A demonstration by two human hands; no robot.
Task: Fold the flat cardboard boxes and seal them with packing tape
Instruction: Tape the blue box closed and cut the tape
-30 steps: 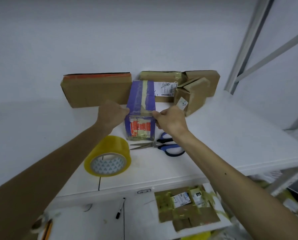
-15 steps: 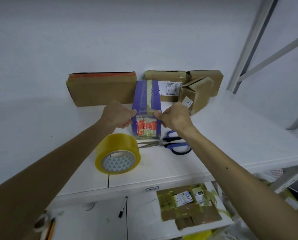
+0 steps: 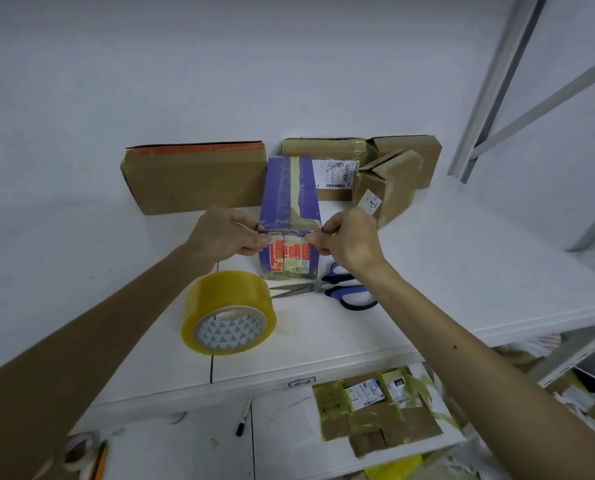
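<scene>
You pinch the near top edge of the blue box (image 3: 289, 192) with your left hand (image 3: 230, 233) and right hand (image 3: 349, 237), fingers curled on its corners, likely pressing tape down.

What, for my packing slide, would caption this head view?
Left hand and right hand pinch the near edge of a blue box, tape roll and scissors nearby.

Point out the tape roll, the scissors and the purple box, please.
tape roll (image 3: 219, 299), head view, on its yellow outer band.
scissors (image 3: 318, 286), head view, near the pivot.
purple box (image 3: 278, 192), head view, on its purple top face.
</scene>
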